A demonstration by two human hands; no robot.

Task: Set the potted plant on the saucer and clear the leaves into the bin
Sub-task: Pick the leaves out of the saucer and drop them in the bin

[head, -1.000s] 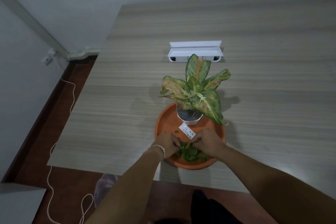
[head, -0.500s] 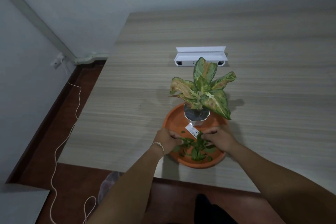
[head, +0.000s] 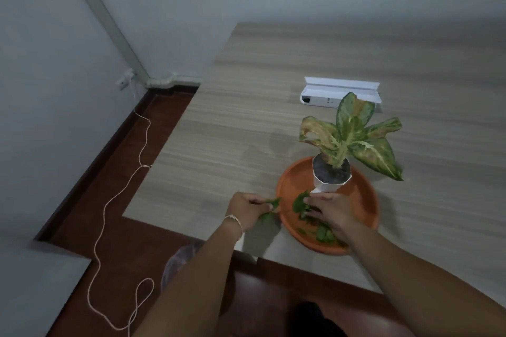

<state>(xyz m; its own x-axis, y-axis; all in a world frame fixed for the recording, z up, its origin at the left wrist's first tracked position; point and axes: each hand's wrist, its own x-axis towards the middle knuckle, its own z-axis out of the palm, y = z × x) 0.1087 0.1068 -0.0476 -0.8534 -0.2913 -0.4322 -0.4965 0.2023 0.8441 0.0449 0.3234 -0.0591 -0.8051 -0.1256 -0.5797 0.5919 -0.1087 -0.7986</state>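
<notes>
A potted plant (head: pixel 349 139) with variegated leaves stands in its white pot (head: pixel 331 176) at the back of the orange saucer (head: pixel 364 208) near the table's front edge. Loose green leaves (head: pixel 323 234) lie in the saucer's front part. My left hand (head: pixel 247 209) is just left of the saucer's rim, closed on a few green leaves (head: pixel 271 204). My right hand (head: pixel 328 213) rests inside the saucer, fingers closed on another bunch of leaves (head: pixel 299 201). A bin with a translucent bag (head: pixel 178 262) shows on the floor below the table edge, mostly hidden by my left forearm.
A white power strip box (head: pixel 339 93) lies on the wooden table (head: pixel 246 128) behind the plant. A white cord (head: pixel 123 186) trails over the red-brown floor at left. Walls stand close on the left and behind the table.
My left hand has moved left out of the saucer with leaves in it. My right hand stays in the saucer on a bunch. The view has swung left, showing more floor.
</notes>
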